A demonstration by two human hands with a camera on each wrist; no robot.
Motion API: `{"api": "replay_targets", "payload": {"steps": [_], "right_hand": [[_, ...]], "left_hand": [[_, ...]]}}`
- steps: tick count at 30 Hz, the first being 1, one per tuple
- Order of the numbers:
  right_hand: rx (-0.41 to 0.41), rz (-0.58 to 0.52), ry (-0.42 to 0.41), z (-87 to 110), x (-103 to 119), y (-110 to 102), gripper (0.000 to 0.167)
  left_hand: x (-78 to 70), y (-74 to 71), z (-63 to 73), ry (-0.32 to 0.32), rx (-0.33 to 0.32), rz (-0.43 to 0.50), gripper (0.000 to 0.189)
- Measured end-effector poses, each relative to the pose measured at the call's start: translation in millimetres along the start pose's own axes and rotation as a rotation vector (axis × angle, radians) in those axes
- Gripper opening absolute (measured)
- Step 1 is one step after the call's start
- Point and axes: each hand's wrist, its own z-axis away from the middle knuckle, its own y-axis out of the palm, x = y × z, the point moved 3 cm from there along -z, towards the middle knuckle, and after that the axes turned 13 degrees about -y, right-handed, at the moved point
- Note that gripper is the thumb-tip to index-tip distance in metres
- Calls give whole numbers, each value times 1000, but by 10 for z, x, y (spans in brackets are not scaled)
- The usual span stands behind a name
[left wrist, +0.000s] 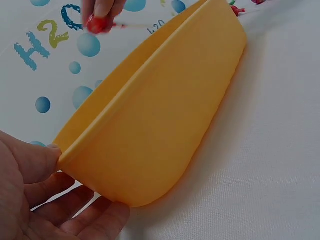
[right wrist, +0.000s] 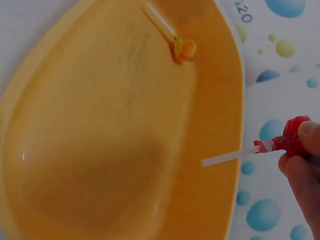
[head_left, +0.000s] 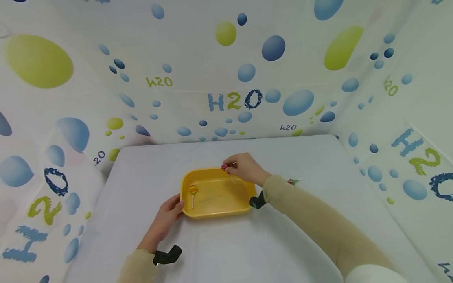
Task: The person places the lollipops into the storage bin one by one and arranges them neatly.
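Observation:
A yellow plastic tray (head_left: 216, 198) sits on the table, with an orange-yellow wrapped lollipop (head_left: 193, 190) lying inside near its left end. My left hand (head_left: 169, 214) grips the tray's left end; in the left wrist view the thumb lies at the rim and the fingers (left wrist: 70, 205) spread against the outer wall. Over the tray's far rim, toward the right, my right hand (head_left: 245, 169) pinches a red-wrapped lollipop (right wrist: 295, 136) by its candy end. Its white stick points over the tray in the right wrist view.
Right of the tray, partly behind my right forearm, a red and green lollipop (head_left: 292, 181) lies on the white table (head_left: 219, 251). A white curtain (head_left: 191, 51) with blue and green drops and H2O lettering surrounds the table. Each wrist carries a black camera mount (head_left: 167, 255).

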Motion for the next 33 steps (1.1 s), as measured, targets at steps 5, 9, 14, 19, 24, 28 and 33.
{"api": "replay_targets", "payload": {"steps": [5,9,14,19,24,28,33], "right_hand": [[112,40,-14,-325,184,378,18],[209,92,11,-512,258,615,16],[280,144,67,-655,290,821,23],[272,246,74,-749,247,957,29],[245,258,74,-785,178,1045,34],[240,256,89,-806,157,1075,32],[260,240,118,-819,136,1124,26]], "left_hand": [[31,-15,-5,6,-4,12,55],[49,-24,-4,13,-6,29,53],[55,-29,-5,15,-5,37,53],[46,-32,-13,18,-2,39,54],[43,-22,-17,20,2,49,54],[35,-17,-22,29,6,45,54],[52,-23,-31,27,-4,42,54]]}}
